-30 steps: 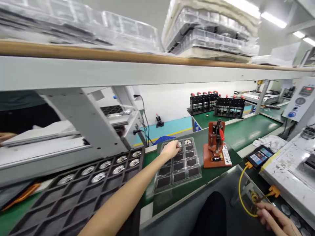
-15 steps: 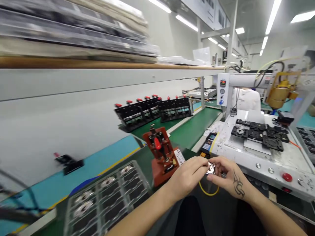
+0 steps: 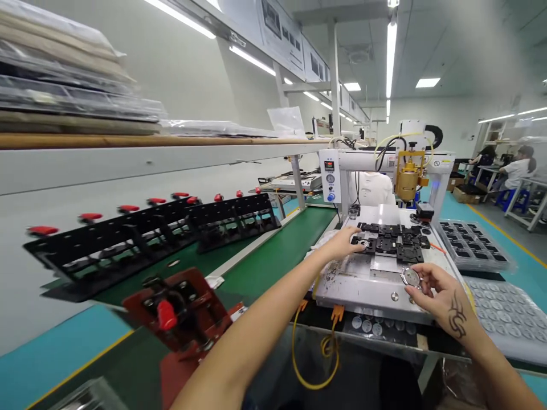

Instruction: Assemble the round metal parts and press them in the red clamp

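My right hand (image 3: 438, 290) pinches a round silver watch case (image 3: 410, 277) by its edge, held just above the front of the machine's white bed. Reaching forward, my left hand (image 3: 343, 244) is at the left end of the black fixtures (image 3: 387, 244) on that bed. Its thumb and index finger are spread, one on either side of a black holder. A round metal part (image 3: 363, 244) sits in that holder, close to the thumb tip. Whether the fingers touch this part is hard to make out.
A gold dispensing head (image 3: 409, 182) hangs over the bed. A red clamp jig (image 3: 183, 313) stands at left front, with black jigs with red-tipped levers (image 3: 128, 239) behind it. Trays of parts (image 3: 472, 245) lie at right. A yellow cable (image 3: 316, 387) loops below. People sit farther back.
The view has swung right. My hands, together at the watch case before, are now apart: the left has moved forward to the fixtures, while the right keeps the case.
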Demonstrator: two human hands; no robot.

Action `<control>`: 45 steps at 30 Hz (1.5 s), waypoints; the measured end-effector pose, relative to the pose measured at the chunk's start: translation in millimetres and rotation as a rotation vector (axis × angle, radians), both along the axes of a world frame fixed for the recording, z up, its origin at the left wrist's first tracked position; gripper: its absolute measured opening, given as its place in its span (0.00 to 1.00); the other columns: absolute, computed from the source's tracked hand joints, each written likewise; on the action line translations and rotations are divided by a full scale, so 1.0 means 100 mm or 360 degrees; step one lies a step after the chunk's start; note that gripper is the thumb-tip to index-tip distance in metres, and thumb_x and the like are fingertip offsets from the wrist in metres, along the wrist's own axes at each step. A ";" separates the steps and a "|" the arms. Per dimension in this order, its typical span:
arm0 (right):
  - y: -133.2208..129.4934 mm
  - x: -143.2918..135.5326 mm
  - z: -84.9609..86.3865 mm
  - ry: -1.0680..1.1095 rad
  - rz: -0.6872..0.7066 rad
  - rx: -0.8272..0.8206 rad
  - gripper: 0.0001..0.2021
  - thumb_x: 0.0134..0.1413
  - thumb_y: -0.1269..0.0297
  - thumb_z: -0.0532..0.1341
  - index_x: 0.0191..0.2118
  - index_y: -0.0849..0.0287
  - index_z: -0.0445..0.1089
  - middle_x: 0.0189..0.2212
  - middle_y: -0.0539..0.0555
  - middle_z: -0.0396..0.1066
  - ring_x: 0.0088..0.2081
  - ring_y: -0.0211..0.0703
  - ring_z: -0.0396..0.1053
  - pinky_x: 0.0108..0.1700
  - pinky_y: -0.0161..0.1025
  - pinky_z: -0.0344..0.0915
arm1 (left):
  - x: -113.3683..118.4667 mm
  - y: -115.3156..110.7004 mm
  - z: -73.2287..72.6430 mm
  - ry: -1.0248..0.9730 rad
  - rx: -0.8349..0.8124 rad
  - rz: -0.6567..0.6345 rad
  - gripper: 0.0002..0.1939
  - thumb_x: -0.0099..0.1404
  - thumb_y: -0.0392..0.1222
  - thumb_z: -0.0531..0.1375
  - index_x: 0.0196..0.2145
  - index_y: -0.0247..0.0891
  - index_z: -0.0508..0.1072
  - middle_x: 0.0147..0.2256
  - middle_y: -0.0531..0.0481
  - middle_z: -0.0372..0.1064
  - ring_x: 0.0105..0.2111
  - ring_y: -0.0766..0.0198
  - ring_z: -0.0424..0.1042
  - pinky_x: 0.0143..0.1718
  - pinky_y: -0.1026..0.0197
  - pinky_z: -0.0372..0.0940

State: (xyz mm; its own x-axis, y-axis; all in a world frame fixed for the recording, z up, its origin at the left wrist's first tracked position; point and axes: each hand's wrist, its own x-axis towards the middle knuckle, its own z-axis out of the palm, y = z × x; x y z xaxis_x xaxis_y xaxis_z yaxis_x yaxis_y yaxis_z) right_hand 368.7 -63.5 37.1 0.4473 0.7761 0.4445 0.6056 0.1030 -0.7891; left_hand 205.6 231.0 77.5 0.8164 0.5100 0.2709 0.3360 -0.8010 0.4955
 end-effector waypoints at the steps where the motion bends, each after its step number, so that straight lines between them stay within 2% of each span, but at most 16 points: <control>1: -0.08 0.05 -0.01 0.0008 -0.0028 -0.0004 0.23 0.57 0.47 0.71 0.52 0.57 0.75 0.27 0.48 0.69 0.29 0.44 0.68 0.36 0.40 0.69 | 0.07 0.12 0.01 0.0041 -0.0027 -0.0023 0.27 0.61 0.47 0.72 0.55 0.37 0.78 0.59 0.36 0.75 0.60 0.41 0.74 0.64 0.46 0.67; 5: -0.20 0.23 -0.05 0.0008 -0.0123 -0.0007 0.24 0.58 0.46 0.70 0.52 0.57 0.75 0.27 0.47 0.69 0.28 0.43 0.68 0.35 0.40 0.68 | 0.21 0.35 0.00 0.0188 -0.0128 -0.0100 0.22 0.54 0.51 0.74 0.45 0.41 0.84 0.50 0.44 0.82 0.52 0.46 0.80 0.53 0.54 0.72; 8: 0.02 0.32 0.03 -0.0089 -0.0056 -0.0013 0.22 0.58 0.47 0.70 0.50 0.57 0.75 0.27 0.47 0.68 0.29 0.43 0.67 0.34 0.40 0.67 | 0.26 0.35 0.05 0.0225 -0.0146 -0.0101 0.20 0.49 0.51 0.75 0.39 0.41 0.84 0.44 0.46 0.83 0.46 0.48 0.81 0.48 0.56 0.72; 10: 0.30 0.33 0.12 -0.0213 0.0013 -0.0036 0.20 0.58 0.46 0.69 0.47 0.57 0.74 0.28 0.48 0.68 0.29 0.43 0.67 0.33 0.39 0.66 | 0.26 0.28 0.10 0.0181 -0.0131 -0.0072 0.19 0.48 0.48 0.74 0.37 0.39 0.82 0.42 0.46 0.82 0.44 0.47 0.80 0.47 0.55 0.72; 14: 1.05 0.29 0.27 -0.0545 0.0125 -0.0156 0.16 0.59 0.52 0.68 0.45 0.58 0.74 0.34 0.52 0.71 0.34 0.44 0.69 0.37 0.39 0.67 | 0.14 0.06 0.27 -0.0084 -0.0063 0.0018 0.21 0.56 0.47 0.70 0.46 0.37 0.78 0.51 0.42 0.78 0.51 0.47 0.77 0.54 0.52 0.70; 18: 1.76 0.28 0.30 -0.0715 0.0257 -0.0303 0.14 0.52 0.57 0.74 0.40 0.59 0.77 0.40 0.55 0.74 0.42 0.48 0.71 0.46 0.40 0.68 | -0.18 -0.23 0.44 -0.0358 -0.0023 0.0072 0.21 0.62 0.46 0.67 0.51 0.38 0.73 0.53 0.42 0.75 0.52 0.52 0.75 0.57 0.52 0.69; 21: 2.07 0.29 0.28 -0.0813 0.0304 -0.0456 0.14 0.49 0.57 0.76 0.38 0.60 0.80 0.38 0.56 0.75 0.39 0.49 0.72 0.45 0.40 0.68 | -0.52 -0.44 0.52 -0.0560 -0.0016 0.0042 0.18 0.62 0.44 0.68 0.49 0.40 0.73 0.49 0.44 0.76 0.49 0.54 0.75 0.54 0.52 0.70; 24: 2.18 0.31 0.24 -0.0897 0.0342 -0.0559 0.15 0.51 0.54 0.76 0.38 0.60 0.83 0.36 0.56 0.76 0.37 0.49 0.73 0.42 0.40 0.67 | -0.88 -0.61 0.51 -0.0617 0.0010 0.0048 0.16 0.62 0.43 0.68 0.47 0.41 0.73 0.46 0.47 0.77 0.44 0.56 0.75 0.50 0.52 0.71; 28: 2.17 0.34 0.19 -0.0993 0.0361 -0.0570 0.13 0.63 0.53 0.69 0.41 0.57 0.85 0.38 0.57 0.78 0.41 0.50 0.74 0.45 0.39 0.67 | -1.26 -0.76 0.43 -0.0584 -0.0059 0.0093 0.16 0.62 0.43 0.68 0.48 0.42 0.74 0.45 0.47 0.76 0.42 0.57 0.75 0.46 0.53 0.72; 30: 2.18 0.33 0.18 -0.1029 0.0340 -0.0562 0.11 0.66 0.55 0.67 0.41 0.56 0.85 0.38 0.57 0.78 0.42 0.51 0.74 0.46 0.40 0.66 | -1.33 -0.80 0.40 -0.0578 -0.0131 0.0105 0.17 0.62 0.44 0.68 0.48 0.42 0.73 0.45 0.47 0.76 0.42 0.58 0.75 0.47 0.53 0.72; 33: 2.21 0.28 0.20 -0.1056 0.0287 -0.0542 0.09 0.64 0.56 0.70 0.39 0.55 0.84 0.35 0.58 0.77 0.42 0.52 0.73 0.47 0.42 0.66 | -1.28 -0.86 0.37 -0.0618 -0.0216 0.0098 0.19 0.61 0.45 0.69 0.48 0.41 0.73 0.44 0.47 0.76 0.40 0.59 0.74 0.46 0.53 0.72; 36: 2.07 0.25 0.24 -0.1042 0.0173 -0.0436 0.09 0.65 0.57 0.69 0.44 0.55 0.84 0.40 0.60 0.77 0.46 0.56 0.73 0.52 0.46 0.65 | -1.16 -0.97 0.28 -0.0699 -0.0353 0.0009 0.19 0.62 0.44 0.68 0.49 0.41 0.71 0.41 0.49 0.76 0.37 0.61 0.74 0.43 0.57 0.73; 38: 1.76 0.31 0.22 -0.1013 0.0047 -0.0311 0.13 0.71 0.57 0.63 0.52 0.55 0.81 0.46 0.62 0.77 0.51 0.57 0.71 0.56 0.49 0.64 | -1.11 -1.06 0.14 -0.0731 -0.0457 -0.0013 0.18 0.62 0.43 0.68 0.48 0.41 0.71 0.39 0.50 0.76 0.35 0.63 0.75 0.40 0.59 0.73; 40: 1.26 0.43 0.12 -0.0975 -0.0107 -0.0200 0.17 0.76 0.57 0.55 0.58 0.57 0.77 0.50 0.63 0.75 0.54 0.57 0.69 0.60 0.51 0.63 | -1.13 -1.14 -0.08 -0.0740 -0.0521 0.0025 0.18 0.61 0.42 0.68 0.48 0.42 0.70 0.37 0.52 0.76 0.34 0.63 0.76 0.39 0.60 0.73; 42: 0.64 0.56 -0.07 -0.0927 -0.0310 -0.0120 0.20 0.77 0.57 0.51 0.57 0.61 0.75 0.48 0.64 0.75 0.53 0.57 0.69 0.59 0.52 0.63 | -1.17 -1.22 -0.35 -0.0723 -0.0552 0.0078 0.17 0.62 0.41 0.67 0.48 0.43 0.70 0.35 0.53 0.75 0.33 0.63 0.76 0.38 0.60 0.73; 45: -0.22 0.73 -0.48 -0.0805 -0.0795 0.0031 0.20 0.72 0.46 0.57 0.47 0.59 0.75 0.40 0.61 0.74 0.43 0.56 0.70 0.49 0.51 0.66 | -1.14 -1.33 -0.76 -0.0587 -0.0623 0.0084 0.17 0.63 0.41 0.66 0.49 0.44 0.70 0.34 0.54 0.75 0.30 0.62 0.76 0.36 0.59 0.73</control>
State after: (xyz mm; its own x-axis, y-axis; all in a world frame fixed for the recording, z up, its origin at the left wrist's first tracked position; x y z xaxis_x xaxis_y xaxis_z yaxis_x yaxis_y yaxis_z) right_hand 441.8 -85.7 -11.4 0.4826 0.5220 0.7033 0.8757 -0.2711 -0.3996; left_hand 91.4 98.1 1.5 0.6734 0.6683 0.3163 0.1180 -0.5194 0.8463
